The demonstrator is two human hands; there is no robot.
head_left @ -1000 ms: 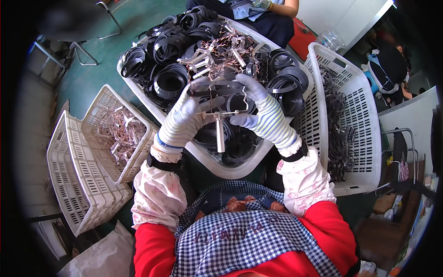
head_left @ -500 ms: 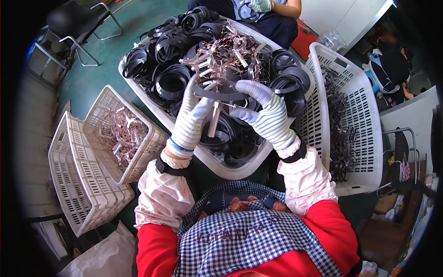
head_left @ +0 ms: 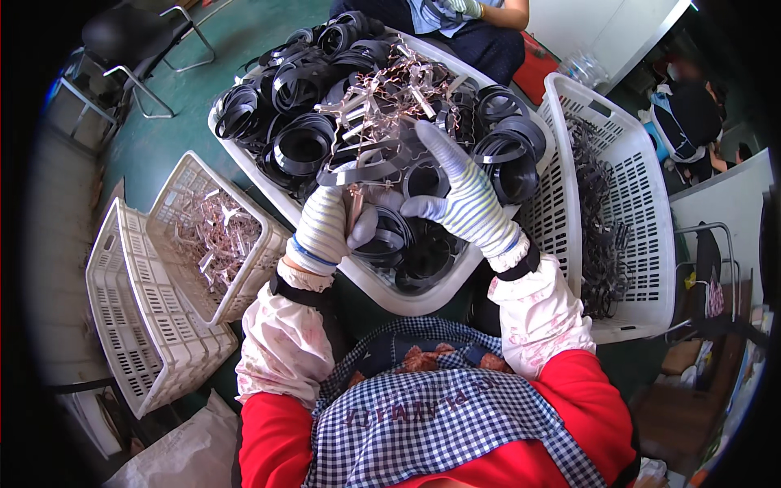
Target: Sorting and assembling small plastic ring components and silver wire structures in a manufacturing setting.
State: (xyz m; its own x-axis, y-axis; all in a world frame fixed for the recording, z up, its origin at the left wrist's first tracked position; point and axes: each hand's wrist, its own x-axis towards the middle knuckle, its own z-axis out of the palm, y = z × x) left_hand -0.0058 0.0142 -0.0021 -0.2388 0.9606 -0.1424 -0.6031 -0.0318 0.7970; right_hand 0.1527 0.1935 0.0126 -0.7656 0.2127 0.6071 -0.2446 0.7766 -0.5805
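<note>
My left hand (head_left: 322,228), in a striped glove, is closed around a metal piece with copper wire (head_left: 355,202) at the near side of the tub. A black band (head_left: 370,172) lies across just above those fingers, its left end over the glove. My right hand (head_left: 470,203), gloved alike, has thumb and index finger spread apart beside the band's right end; whether the index finger touches it I cannot tell. Beneath both hands, the white tub (head_left: 419,304) holds many coiled black bands (head_left: 303,145) and a heap of metal pieces with copper wires (head_left: 407,85).
A white basket (head_left: 183,163) of copper-wired pieces stands left, beside more white crates (head_left: 134,325). On the right, a tall white basket (head_left: 643,228) contains dark strips. Another person (head_left: 480,41) sits across the tub. A black chair (head_left: 122,37) stands far left.
My left hand has shifted slightly down and left, its fingers curling round the metal piece. The band has tilted and moved left; my right thumb and index finger have spread wider.
</note>
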